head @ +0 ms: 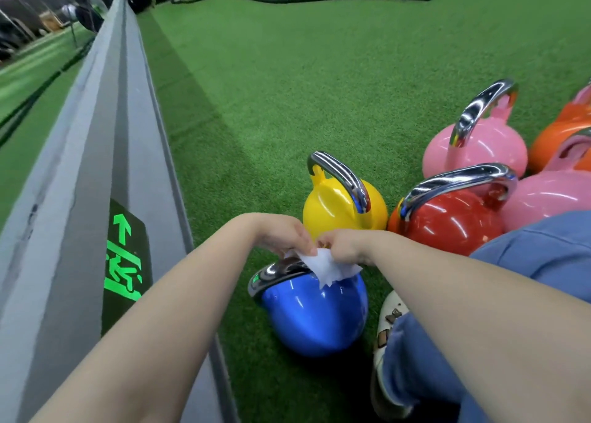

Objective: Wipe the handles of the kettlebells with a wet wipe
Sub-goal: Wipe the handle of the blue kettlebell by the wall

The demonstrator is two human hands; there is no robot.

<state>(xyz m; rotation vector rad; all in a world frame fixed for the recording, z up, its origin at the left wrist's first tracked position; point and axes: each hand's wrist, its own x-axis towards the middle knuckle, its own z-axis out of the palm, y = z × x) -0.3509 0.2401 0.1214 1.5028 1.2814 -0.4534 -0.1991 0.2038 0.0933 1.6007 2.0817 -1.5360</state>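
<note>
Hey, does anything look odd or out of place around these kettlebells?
Only the white wipe stands out: its lower edge looks ragged, maybe torn, where both hands pinch it over the blue kettlebell. The other kettlebells sit upright on the turf.

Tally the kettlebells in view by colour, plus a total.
Blue kettlebell: 1
Yellow kettlebell: 1
Red kettlebell: 1
Pink kettlebells: 2
Orange kettlebell: 1, partly cut off at the frame edge
Total: 6
</note>
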